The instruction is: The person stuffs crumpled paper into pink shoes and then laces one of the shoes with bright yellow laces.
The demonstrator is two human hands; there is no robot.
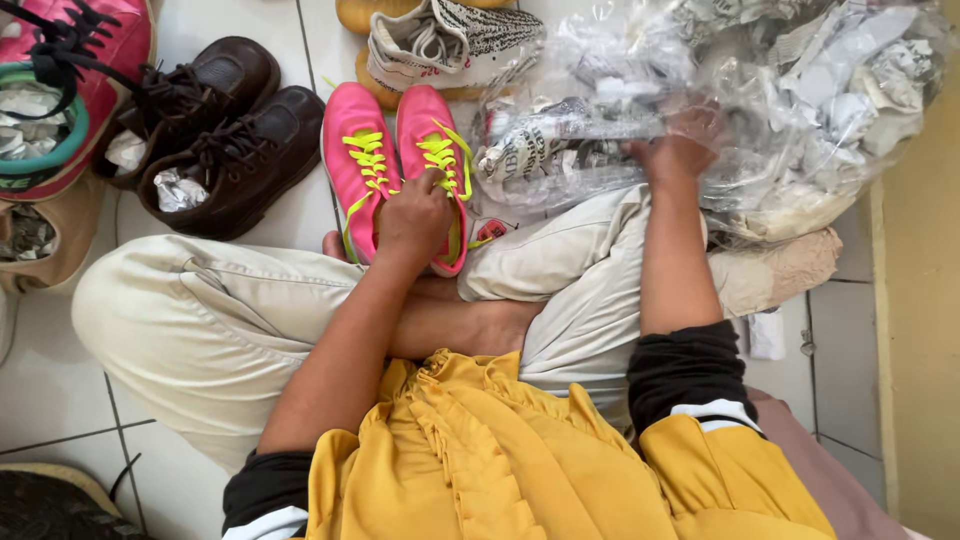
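I sit cross-legged on a tiled floor. My left hand (412,218) rests on the heel end of a pair of pink sneakers (395,160) with neon yellow laces, fingers curled over the right shoe's opening. My right hand (676,150) reaches into a large clear plastic bag (720,110) full of crumpled newspaper, fingers closed among the paper wads. The sneakers lie side by side against my knee, toes pointing away from me.
A pair of dark brown lace-up shoes (215,135) stuffed with paper sits left of the sneakers. A pink shoe with black laces (70,60) lies at far left, a grey patterned knit sneaker (450,40) at top. A yellow wall (925,330) runs along the right.
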